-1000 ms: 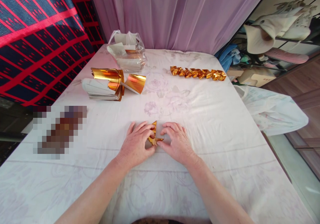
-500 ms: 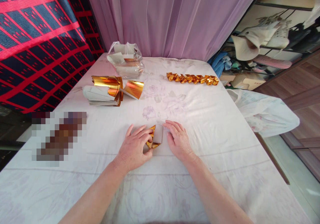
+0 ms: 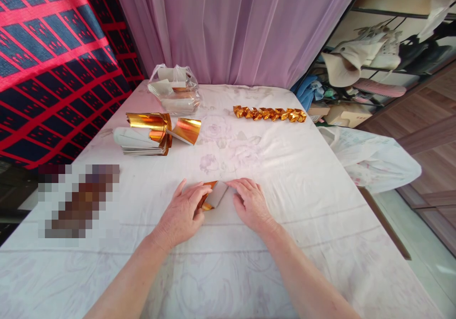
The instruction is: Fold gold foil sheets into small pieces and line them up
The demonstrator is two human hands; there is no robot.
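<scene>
A partly folded sheet of gold foil paper (image 3: 218,195) lies on the table in front of me, with its pale grey back showing and gold flaps at its left side. My left hand (image 3: 185,209) grips its left part, thumb and fingers closed over the gold flaps and hiding some of them. At the right, my right hand (image 3: 251,202) has its fingers stretched toward the sheet's upper right corner. Its fingertips are at that corner; whether they press on it I cannot tell. The right thumb stays apart from the paper.
A stack of gold foil sheets (image 3: 144,145) lies at the left, a loose curled sheet (image 3: 188,130) beside it. Behind stands a clear plastic bag (image 3: 178,95) of paper. Folded gold pieces (image 3: 269,113) form a row at the back right. Shelves (image 3: 356,67) stand beyond the table.
The foil sheet has shifted slightly left and turned so its grey part slants. My left hand moved left with it; the right fingertips moved left to its upper corner. The view shifted slightly.
</scene>
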